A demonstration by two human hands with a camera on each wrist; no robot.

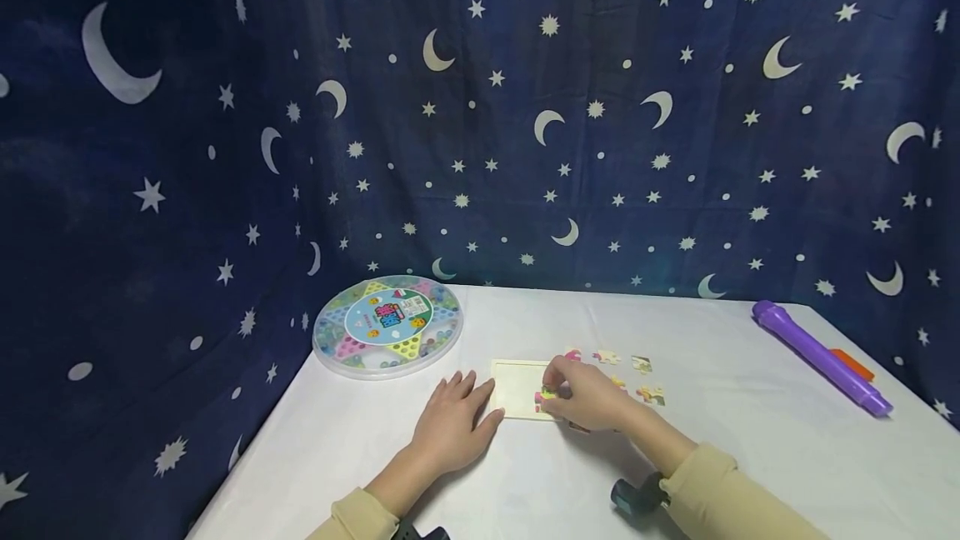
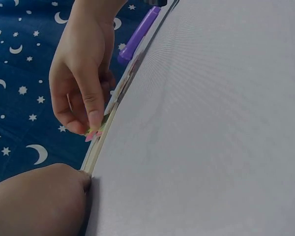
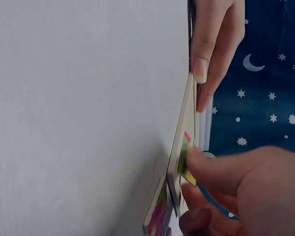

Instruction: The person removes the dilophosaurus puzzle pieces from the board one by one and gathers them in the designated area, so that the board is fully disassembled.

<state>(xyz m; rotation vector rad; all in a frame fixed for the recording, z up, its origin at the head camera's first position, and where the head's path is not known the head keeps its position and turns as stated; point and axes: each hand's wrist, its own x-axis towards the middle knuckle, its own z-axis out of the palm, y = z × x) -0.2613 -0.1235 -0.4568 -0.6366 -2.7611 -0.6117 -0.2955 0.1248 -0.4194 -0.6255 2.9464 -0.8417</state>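
Low on the white table lies a shallow cream puzzle tray [image 1: 513,391]. My left hand [image 1: 454,425] rests flat at its left side, thumb and fingertips right at the rim. Over the tray's right half, my right hand [image 1: 590,395] pinches a pink, green and yellow jigsaw piece [image 3: 184,158] between thumb and fingers. In the left wrist view the piece is tilted, close over the tray. Loose jigsaw pieces [image 1: 651,395] are scattered to the right of and behind the right hand, which partly hides them and the tray's right end.
A round, clear-rimmed board game case [image 1: 388,328] with a star pattern sits at the back left. Along the right side lies a purple stick-shaped toy [image 1: 821,357] with an orange object [image 1: 853,364] beside it. A dark blue curtain [image 1: 510,123] with moons and stars hangs behind the table.
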